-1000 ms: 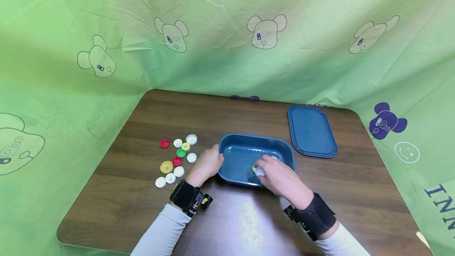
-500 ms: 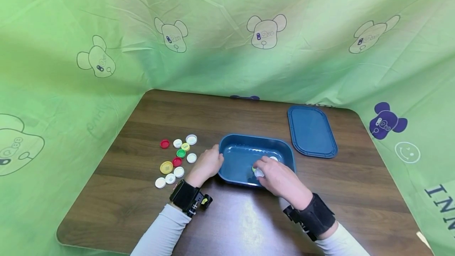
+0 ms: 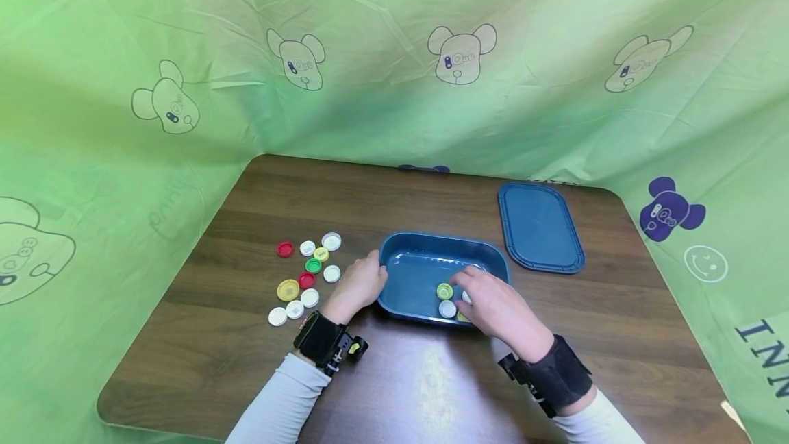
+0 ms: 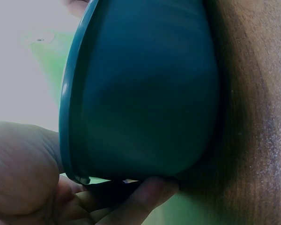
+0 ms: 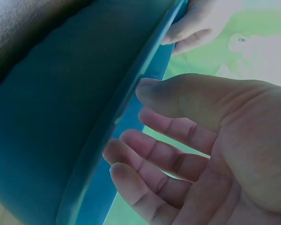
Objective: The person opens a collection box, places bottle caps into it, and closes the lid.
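Note:
My left hand (image 3: 364,279) grips the left end of a blue plastic container (image 3: 394,307); in the left wrist view its fingers (image 4: 152,192) lie against the container's wall. My right hand (image 3: 493,307) is over the container's right part, and the right wrist view shows its loosely bent fingers (image 5: 173,159) with nothing between them. Inside lie a yellow-green bottle cap (image 3: 444,291) and a white bottle cap (image 3: 447,309). Partly hidden by the right hand are another white cap (image 3: 466,297) and a yellow cap (image 3: 461,317).
Left of the container, several bottle caps are spread on the wooden table (image 3: 222,362), among them a red cap (image 3: 285,249), a green cap (image 3: 313,266) and a large yellow cap (image 3: 287,290). A blue lid (image 3: 542,228) lies at the back right. Green cloth (image 3: 382,122) hangs behind.
My right hand has let go of the white cap, which now lies beside the yellow-green one, and has shifted slightly right with its fingers spread. The left hand has stayed in place.

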Available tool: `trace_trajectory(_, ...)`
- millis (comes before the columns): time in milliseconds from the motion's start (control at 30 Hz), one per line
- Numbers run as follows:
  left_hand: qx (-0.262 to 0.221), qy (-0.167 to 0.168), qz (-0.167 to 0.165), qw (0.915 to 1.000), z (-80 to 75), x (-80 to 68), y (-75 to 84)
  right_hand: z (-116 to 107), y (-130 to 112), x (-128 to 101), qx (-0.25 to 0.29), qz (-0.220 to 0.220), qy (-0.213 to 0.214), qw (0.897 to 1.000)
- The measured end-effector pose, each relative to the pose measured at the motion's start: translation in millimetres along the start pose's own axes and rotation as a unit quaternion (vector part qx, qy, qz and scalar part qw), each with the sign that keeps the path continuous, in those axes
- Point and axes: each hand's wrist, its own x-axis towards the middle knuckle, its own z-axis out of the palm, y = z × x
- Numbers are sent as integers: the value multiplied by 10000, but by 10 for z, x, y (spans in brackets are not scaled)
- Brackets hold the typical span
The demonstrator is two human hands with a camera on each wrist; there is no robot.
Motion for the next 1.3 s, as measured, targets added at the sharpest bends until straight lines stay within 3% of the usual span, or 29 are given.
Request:
trace_trajectory(200,-46,-16,-27,10000,-8,-6,1,-35,50,-36,126,140,36,9998)
trace_trajectory(433,-23,17,-3,10000,-13,-15,6,-106,137,-84,299,590,130,9977)
trace_trajectory(900,-25,10,8,10000,-33,-18,34,-132,385,-171,328,1208,777,9891)
trace_trajectory(1300,-19,-26,-50,10000,-18,-26,50,-81,560,-197,422,1634,842,9821)
